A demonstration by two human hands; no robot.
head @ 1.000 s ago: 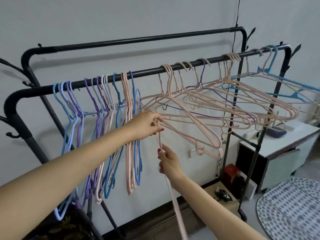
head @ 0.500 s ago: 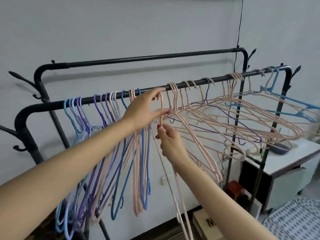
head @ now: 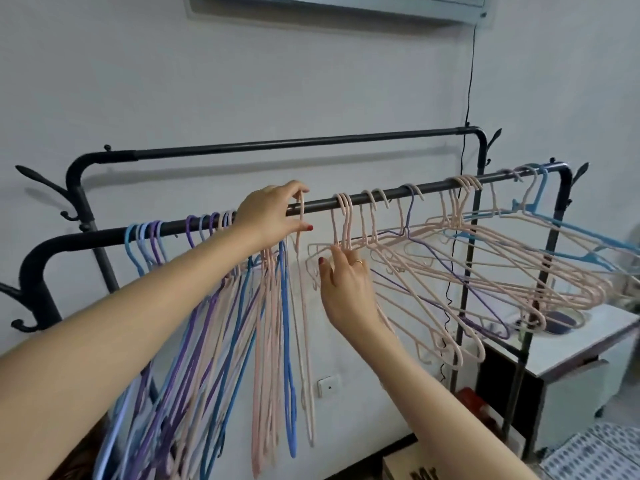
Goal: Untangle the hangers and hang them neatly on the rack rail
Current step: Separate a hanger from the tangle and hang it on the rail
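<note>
Both forearms are bare, sleeveless; red polish on the nails; right hand (head: 346, 289) wears a gold ring (head: 358, 261).

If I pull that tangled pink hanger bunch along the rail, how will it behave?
The pink hanger bunch probably drags as one clump, since its frames interlock. Thin frames suggest it is light and springy. Its hooks may snag on the rail while the right hand tugs.
</note>
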